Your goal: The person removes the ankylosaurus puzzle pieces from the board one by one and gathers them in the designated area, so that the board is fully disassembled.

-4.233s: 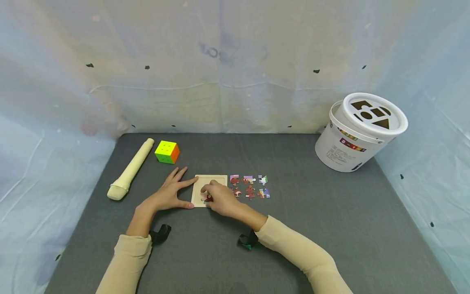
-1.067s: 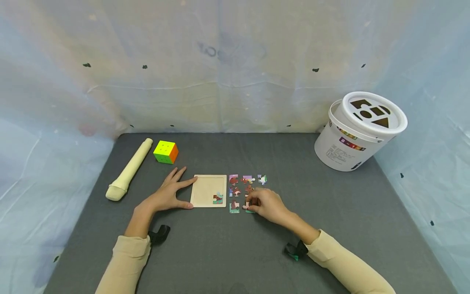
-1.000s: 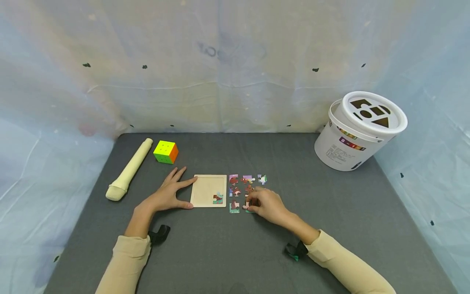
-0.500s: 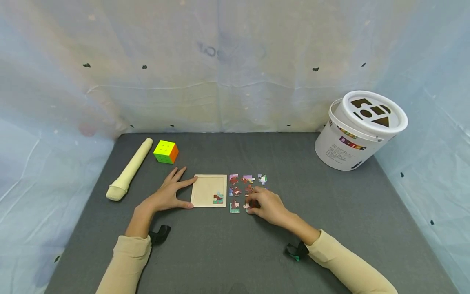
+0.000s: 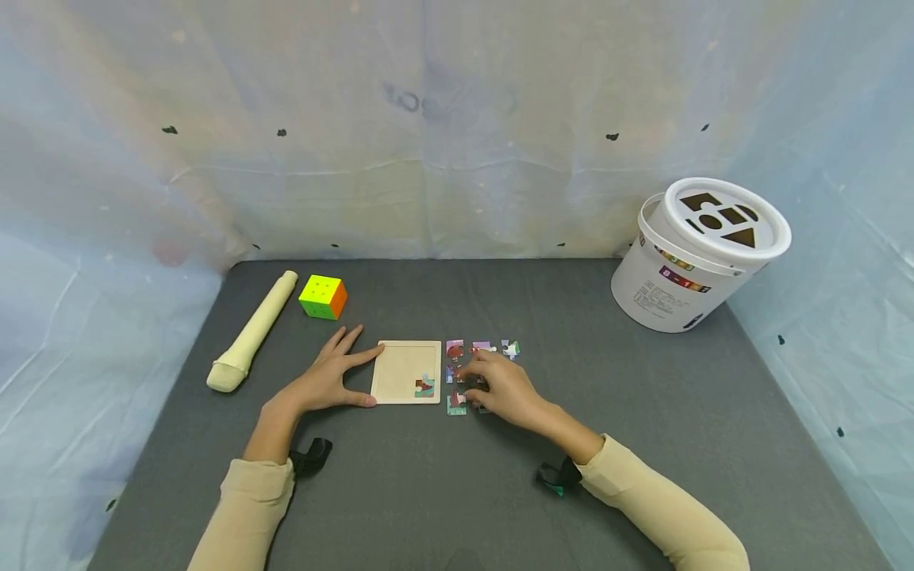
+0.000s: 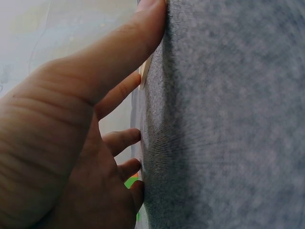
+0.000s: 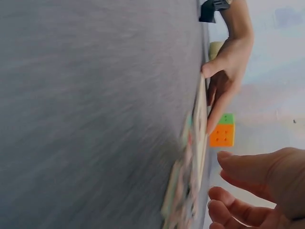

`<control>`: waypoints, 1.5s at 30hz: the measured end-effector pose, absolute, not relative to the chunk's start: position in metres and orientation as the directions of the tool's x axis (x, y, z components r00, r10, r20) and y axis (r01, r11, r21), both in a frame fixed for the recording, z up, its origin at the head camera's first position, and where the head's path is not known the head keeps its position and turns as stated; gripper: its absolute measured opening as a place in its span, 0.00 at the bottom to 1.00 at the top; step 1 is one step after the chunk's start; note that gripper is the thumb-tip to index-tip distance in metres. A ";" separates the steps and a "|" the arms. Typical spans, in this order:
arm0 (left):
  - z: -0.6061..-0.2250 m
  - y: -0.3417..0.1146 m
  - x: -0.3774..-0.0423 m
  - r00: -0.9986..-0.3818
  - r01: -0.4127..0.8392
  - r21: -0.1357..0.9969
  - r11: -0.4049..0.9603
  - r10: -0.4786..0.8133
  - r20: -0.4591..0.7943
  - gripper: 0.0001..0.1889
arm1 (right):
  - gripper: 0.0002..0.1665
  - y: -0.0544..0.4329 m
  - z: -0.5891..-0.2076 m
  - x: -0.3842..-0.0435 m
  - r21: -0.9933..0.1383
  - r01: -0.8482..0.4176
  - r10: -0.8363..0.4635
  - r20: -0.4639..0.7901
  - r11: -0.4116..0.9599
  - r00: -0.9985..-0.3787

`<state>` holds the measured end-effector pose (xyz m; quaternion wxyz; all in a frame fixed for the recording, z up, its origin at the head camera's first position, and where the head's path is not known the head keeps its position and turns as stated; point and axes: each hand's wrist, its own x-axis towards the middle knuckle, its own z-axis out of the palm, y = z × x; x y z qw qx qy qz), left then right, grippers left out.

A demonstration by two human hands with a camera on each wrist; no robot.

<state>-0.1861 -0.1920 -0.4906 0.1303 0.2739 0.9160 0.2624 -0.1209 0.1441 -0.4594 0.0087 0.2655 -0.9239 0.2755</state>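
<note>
A shallow square wooden puzzle tray lies on the grey table, with one brown and teal jigsaw piece in its near right corner. My left hand spreads thumb and index finger against the tray's left edge; the left wrist view shows its fingertips down at the table. Loose jigsaw pieces lie in rows just right of the tray. Over them hovers my right hand, fingers bent and partly hiding several pieces. In the right wrist view, no piece shows between the right hand's thumb and fingers.
A yellow, green and orange puzzle cube sits beyond the left hand. Left of it lies a cream club-shaped object. A white lidded bucket with shape cut-outs stands at the back right. Pale sheeting hangs behind the table.
Over the last seconds my right hand moved from the tray to the loose pieces, leaving a piece in the tray's corner. Since half a second ago it has shifted left and away. My left hand stays put.
</note>
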 end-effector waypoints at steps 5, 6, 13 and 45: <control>-0.493 -0.191 -0.184 -0.817 0.433 0.547 0.716 0.568 -0.096 0.53 | 0.23 0.119 -0.457 -0.129 -0.543 -0.494 -0.522 0.117 0.679 -0.845; -0.493 -0.191 -0.184 -0.819 0.432 0.544 0.719 0.566 -0.098 0.53 | 0.25 0.114 -0.457 -0.130 -0.554 -0.491 -0.532 0.101 0.672 -0.841; -0.495 -0.192 -0.183 -0.823 0.419 0.542 0.729 0.556 -0.111 0.53 | 0.30 0.087 -0.461 -0.133 -0.589 -0.459 -0.550 0.027 0.666 -0.834; -0.492 -0.191 -0.186 -0.822 0.422 0.535 0.732 0.557 -0.114 0.53 | 0.12 0.102 -0.461 -0.140 -0.697 -0.434 -0.508 0.115 0.571 -0.853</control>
